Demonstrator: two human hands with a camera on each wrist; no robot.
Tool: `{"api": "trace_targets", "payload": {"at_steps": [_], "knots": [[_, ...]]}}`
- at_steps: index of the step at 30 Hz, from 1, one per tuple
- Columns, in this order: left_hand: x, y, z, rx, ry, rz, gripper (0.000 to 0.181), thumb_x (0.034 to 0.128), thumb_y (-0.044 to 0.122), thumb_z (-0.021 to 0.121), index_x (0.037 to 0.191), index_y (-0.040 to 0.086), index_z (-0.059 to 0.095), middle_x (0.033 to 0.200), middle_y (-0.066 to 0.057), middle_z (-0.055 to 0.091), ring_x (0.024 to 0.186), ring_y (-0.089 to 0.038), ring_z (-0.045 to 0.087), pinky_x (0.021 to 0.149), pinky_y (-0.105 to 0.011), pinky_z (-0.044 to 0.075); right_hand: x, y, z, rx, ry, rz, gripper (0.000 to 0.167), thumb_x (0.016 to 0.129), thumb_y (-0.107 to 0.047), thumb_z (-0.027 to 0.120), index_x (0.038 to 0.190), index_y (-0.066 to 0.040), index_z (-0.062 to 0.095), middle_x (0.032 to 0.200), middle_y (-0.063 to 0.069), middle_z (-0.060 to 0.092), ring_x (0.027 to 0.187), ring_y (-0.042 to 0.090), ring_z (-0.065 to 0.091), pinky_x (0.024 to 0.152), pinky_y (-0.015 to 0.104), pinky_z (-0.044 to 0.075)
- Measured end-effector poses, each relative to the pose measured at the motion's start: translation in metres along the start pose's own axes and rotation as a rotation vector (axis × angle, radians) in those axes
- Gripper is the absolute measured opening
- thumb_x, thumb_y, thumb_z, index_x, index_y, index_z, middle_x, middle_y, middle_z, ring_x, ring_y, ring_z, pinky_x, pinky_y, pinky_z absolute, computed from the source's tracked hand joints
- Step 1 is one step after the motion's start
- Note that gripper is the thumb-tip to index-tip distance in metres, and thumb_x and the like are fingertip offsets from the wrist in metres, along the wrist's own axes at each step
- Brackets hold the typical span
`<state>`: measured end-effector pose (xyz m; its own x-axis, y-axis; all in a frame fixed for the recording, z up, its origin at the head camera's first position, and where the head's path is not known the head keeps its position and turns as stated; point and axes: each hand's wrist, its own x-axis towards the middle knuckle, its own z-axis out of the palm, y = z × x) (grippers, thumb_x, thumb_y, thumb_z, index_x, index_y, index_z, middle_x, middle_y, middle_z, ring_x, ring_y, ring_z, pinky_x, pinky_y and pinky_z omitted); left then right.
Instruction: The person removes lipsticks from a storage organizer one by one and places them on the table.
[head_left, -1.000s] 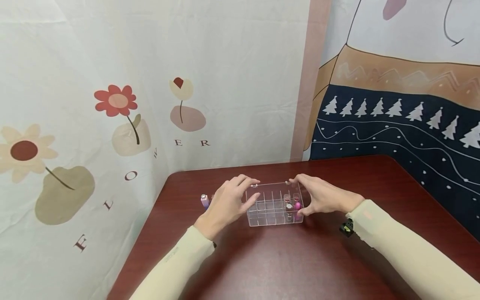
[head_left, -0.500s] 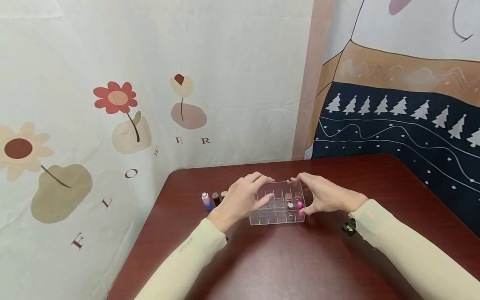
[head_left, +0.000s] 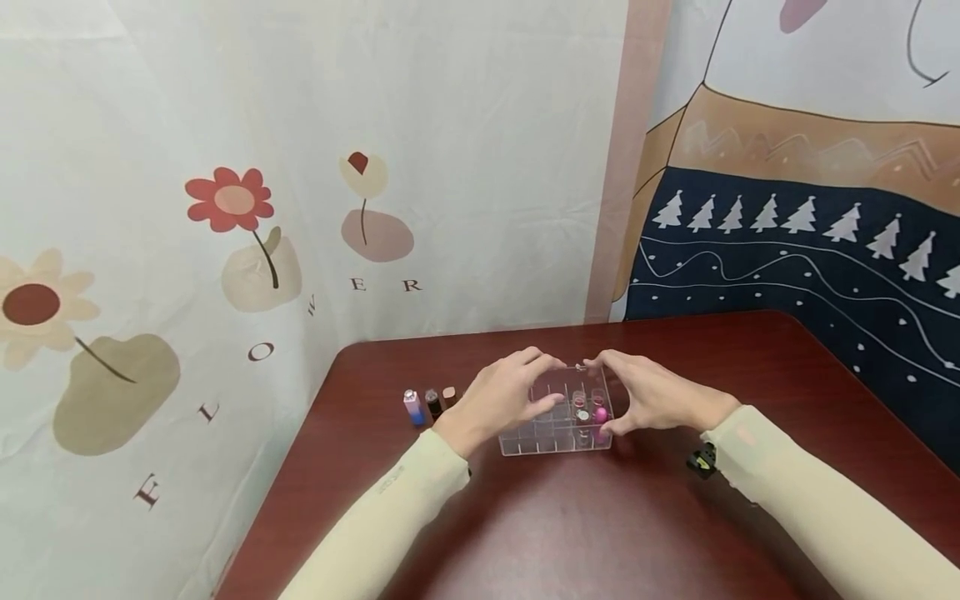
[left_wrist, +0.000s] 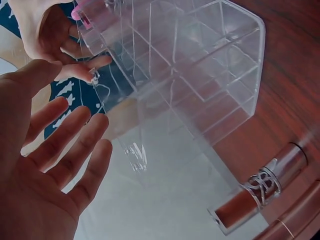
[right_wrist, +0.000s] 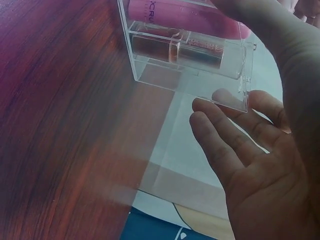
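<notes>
A clear compartment box (head_left: 555, 442) stands on the table with a pink tube (head_left: 601, 414) and other small tubes in its right-hand compartments. My right hand (head_left: 660, 396) spans the box's right side, thumb at the front and fingers at the back. In the right wrist view, the fingertips of my right hand (right_wrist: 250, 170) meet the box's clear edge (right_wrist: 190, 95), beside the pink tube (right_wrist: 185, 17). Over the left part of the box is my left hand (head_left: 498, 400), spread and holding nothing. The left wrist view shows my left hand (left_wrist: 60, 170) apart from the clear compartments (left_wrist: 210, 65).
Left of the box stand a pink-and-blue tube (head_left: 413, 407), a black one (head_left: 433, 403) and one with a copper-coloured top (head_left: 449, 397), partly behind my left hand. A printed cloth (head_left: 487, 167) hangs behind the dark red table (head_left: 585, 525).
My left hand has moved rightward over the box, uncovering more of the tubes on the left. My right hand stays at the box's right side.
</notes>
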<state>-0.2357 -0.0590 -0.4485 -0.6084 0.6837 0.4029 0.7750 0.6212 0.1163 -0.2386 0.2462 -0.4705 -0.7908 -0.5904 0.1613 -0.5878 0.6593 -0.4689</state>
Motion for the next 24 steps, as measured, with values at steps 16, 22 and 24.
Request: {"api": "trace_targets", "payload": {"at_steps": [16, 22, 24], "knots": [[0.022, 0.010, 0.009, -0.024, -0.182, -0.025, 0.043, 0.1047, 0.035, 0.091, 0.143, 0.017, 0.079, 0.127, -0.003, 0.080, 0.084, -0.008, 0.073, 0.085, -0.031, 0.066, 0.000, 0.001, 0.002, -0.017, 0.014, -0.035, 0.094, 0.078, -0.040, 0.111, 0.150, -0.010, 0.059, 0.147, 0.013, 0.076, 0.134, 0.031, 0.076, 0.119, 0.061, 0.063], [0.031, 0.015, 0.013, 0.004, -0.232, -0.016, 0.038, 0.1052, 0.034, 0.091, 0.139, 0.020, 0.082, 0.127, -0.002, 0.082, 0.097, -0.012, 0.073, 0.091, -0.031, 0.066, -0.001, 0.002, 0.003, -0.013, 0.032, -0.040, 0.093, 0.078, -0.038, 0.111, 0.150, -0.011, 0.059, 0.146, 0.010, 0.077, 0.134, 0.030, 0.077, 0.118, 0.060, 0.063], [0.033, 0.016, 0.014, 0.011, -0.243, -0.017, 0.036, 0.1056, 0.033, 0.090, 0.138, 0.020, 0.083, 0.125, -0.001, 0.083, 0.097, -0.012, 0.073, 0.092, -0.029, 0.066, -0.001, 0.003, 0.003, -0.009, 0.031, -0.042, 0.093, 0.078, -0.037, 0.111, 0.150, -0.011, 0.059, 0.146, 0.009, 0.077, 0.134, 0.030, 0.077, 0.118, 0.060, 0.063]]}}
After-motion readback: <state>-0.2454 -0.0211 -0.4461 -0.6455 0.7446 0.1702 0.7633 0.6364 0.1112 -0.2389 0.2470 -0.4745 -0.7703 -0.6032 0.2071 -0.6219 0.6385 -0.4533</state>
